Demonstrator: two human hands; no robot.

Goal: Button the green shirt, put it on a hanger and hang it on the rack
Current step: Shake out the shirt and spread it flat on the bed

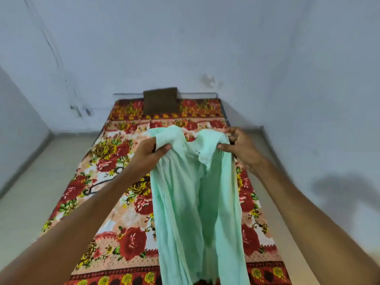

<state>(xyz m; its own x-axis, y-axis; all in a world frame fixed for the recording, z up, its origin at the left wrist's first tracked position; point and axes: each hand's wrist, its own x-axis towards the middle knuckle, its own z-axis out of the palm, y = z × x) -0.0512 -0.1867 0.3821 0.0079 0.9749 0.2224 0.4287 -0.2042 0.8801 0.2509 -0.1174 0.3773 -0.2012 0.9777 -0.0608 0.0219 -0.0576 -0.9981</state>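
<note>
- While both arms reach forward over the bed (131, 214), the green shirt (185, 202) hangs between the two hands, lifted clear of the floral bedspread at its top and trailing down toward the near edge of the view.
- Left hand (147, 153): fingers curled, thumb pressed on top — it pinches the shirt's upper left edge, near the shoulder.
- Right hand (239, 147): thumb and curled fingers pinch the fabric at the collar's right side; the remaining fingers stay bent behind the cloth.
- Shirt condition: the front hangs open, the two panels parted down the middle so the inner side shows. One small white button (204, 159) is visible on the placket just below the collar; whether any button is fastened cannot be told.
- A dark hanger (98, 185) lies flat on the bedspread to the left of the shirt, partly hidden behind the left forearm — apart from the shirt and held by neither hand.
- A brown pillow (160, 100) rests at the far end of the bed against the wall (185, 38).
- The bed stands on a pale floor (30, 192), its right side close to the wall.
</note>
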